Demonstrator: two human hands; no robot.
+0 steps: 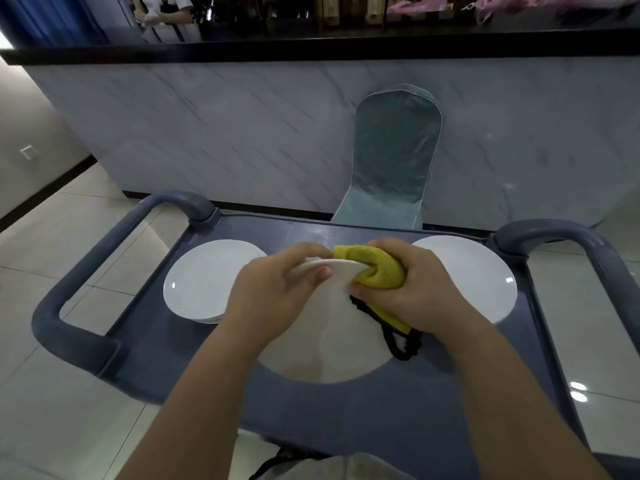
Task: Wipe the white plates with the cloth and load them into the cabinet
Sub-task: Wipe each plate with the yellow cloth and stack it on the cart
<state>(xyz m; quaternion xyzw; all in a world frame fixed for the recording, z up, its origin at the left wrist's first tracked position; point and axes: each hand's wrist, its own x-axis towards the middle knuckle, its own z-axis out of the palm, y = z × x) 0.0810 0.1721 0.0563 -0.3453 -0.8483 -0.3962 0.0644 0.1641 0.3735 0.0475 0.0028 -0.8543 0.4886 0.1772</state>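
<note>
In the head view, the left hand (273, 299) is pinching the far rim of a smooth, round white plate (329, 341), thumb on the near face and fingers (311, 252) curling over the edge. The plate is tilting toward the person above the flat top of a grey-blue plastic cart (346, 417) with rounded tubular handles. Just right of those fingers, the right hand (415, 292) is gripping a bunched, nubbly yellow cloth (377, 268), folding it over the same rim. A black cord loop (401, 344) is dangling from the cloth below the right palm. Left of the left fingers, a stack of glossy white plates (201, 278) is sitting on the cart. Right of the right fingers, another round white plate (474, 278) is lying flat. Beyond the fingers, a chair in a shiny teal fabric cover (394, 157) is standing against a marble-veined panel (242, 133).
</note>
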